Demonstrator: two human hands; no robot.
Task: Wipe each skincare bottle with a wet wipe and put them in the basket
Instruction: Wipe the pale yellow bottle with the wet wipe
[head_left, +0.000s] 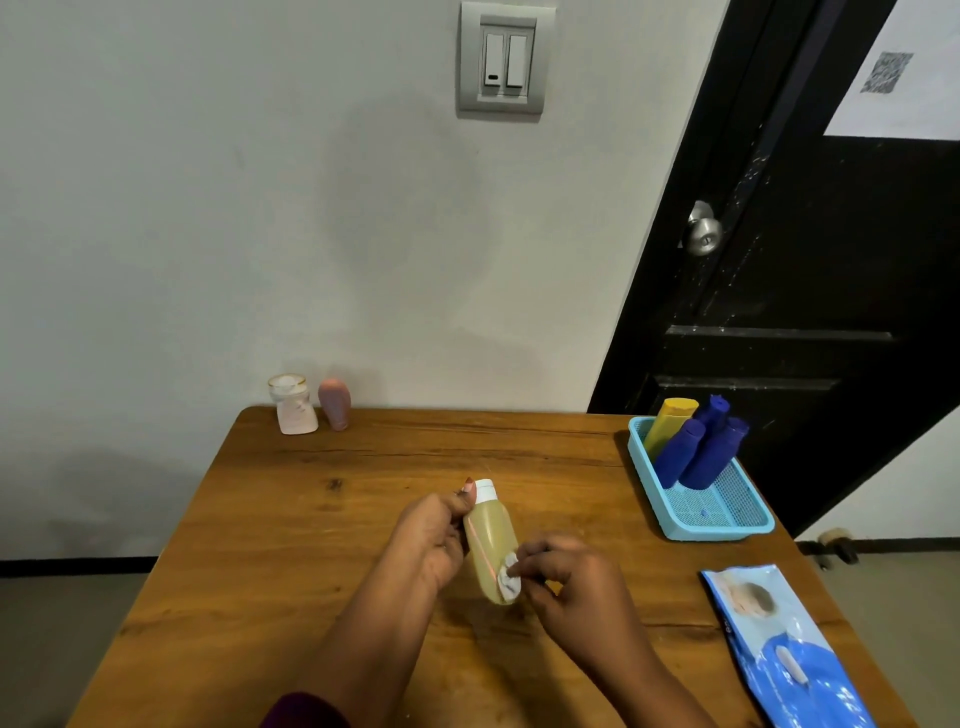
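Resting in the left hand (436, 535), the pale yellow bottle (491, 540) with a white cap sits tilted over the middle of the tabletop (311, 519), cap pointing away from the person. Whether its base touches the wood cannot be told. The left fingers (467, 489) are curled round the upper body of the bottle, thumb near the cap. The right hand (566, 577) pinches a small bunched wet wipe (509, 577) between its fingertips (524, 565) and presses it against the lower part of the bottle. At the far right edge stands a light blue basket (727, 527), holding one yellow bottle (670, 423) and three blue bottles (680, 452) leaning together at its far end. Near the right front corner lies a blue wipe pack (789, 649), flat and well apart from both hands. At the far left edge, against the wall, a white-pink bottle (293, 408) and a pink tube (335, 402) stand just beside each other. A dark door (805, 291) with a metal knob (702, 234) stands behind the basket.
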